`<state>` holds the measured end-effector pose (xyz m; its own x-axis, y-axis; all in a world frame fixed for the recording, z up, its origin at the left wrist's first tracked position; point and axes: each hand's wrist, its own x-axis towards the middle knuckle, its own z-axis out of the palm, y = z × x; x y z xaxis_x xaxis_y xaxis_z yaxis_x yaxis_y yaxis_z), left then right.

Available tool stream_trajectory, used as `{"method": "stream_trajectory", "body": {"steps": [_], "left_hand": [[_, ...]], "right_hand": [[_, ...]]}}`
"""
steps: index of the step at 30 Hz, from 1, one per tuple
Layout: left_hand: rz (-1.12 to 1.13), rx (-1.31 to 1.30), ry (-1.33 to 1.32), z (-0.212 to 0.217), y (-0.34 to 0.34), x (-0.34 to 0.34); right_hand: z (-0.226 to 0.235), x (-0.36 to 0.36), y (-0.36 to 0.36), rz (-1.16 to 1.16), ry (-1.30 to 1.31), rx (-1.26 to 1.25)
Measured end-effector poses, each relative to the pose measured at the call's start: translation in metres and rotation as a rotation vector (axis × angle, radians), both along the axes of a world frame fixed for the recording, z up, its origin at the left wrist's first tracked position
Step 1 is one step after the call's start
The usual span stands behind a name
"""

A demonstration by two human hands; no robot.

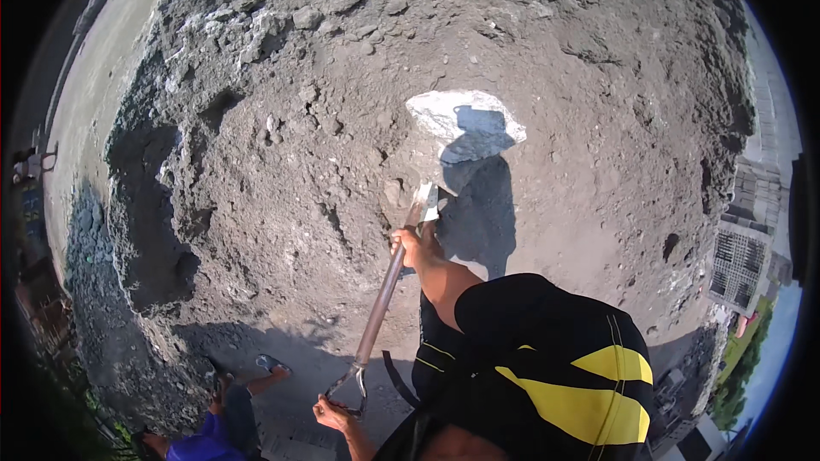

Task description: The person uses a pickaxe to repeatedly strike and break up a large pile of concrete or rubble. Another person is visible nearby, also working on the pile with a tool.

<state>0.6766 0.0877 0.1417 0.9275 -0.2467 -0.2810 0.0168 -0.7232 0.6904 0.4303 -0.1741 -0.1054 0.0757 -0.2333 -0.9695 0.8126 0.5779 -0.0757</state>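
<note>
My right hand [417, 248] is wrapped around the lower shaft of a shovel [382, 312], close to its metal socket. At the other end my left hand [331, 414] is closed on the grip of the shovel's forked handle. The shovel slants from the lower left up toward the middle, its blade end pointing down into the grey soil [342, 162]. Only a little of the blade shows beyond my right hand. Just past it lies a pale, whitish slab-like piece [436, 111], partly in my shadow; I cannot tell whether it is rock or a sack.
Loose clods and stones [307, 17] cover the mound. A dark hollow [154, 222] cuts into its left side. At the lower left is another person in a blue top [205, 444], with a sandalled foot [273, 365] nearby. Grey gridded blocks [739, 265] stand at the right edge.
</note>
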Motion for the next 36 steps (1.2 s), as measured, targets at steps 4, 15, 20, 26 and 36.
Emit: {"method": "stream_trajectory", "body": {"steps": [4,15,20,26,36], "left_hand": [[-0.279,-0.036,-0.003,0.006,-0.022,0.057],[-1.353,-0.322,0.257,-0.025,-0.150,-0.181],[-1.808,-0.390,0.278,-0.040,-0.091,-0.416],[-2.443,0.100,1.581,0.136,0.253,-0.598],[-4.149,-0.151,0.880,0.257,0.322,-0.535]], "right_hand": [[0.010,-0.031,0.058,-0.274,-0.063,-0.032],[0.056,-0.301,0.314,-1.353,0.212,-0.407],[0.158,-0.418,0.536,-1.852,0.585,-0.431],[0.323,-0.373,0.929,-2.259,1.357,0.226],[0.241,-0.279,0.908,-2.455,0.863,-0.523]]}}
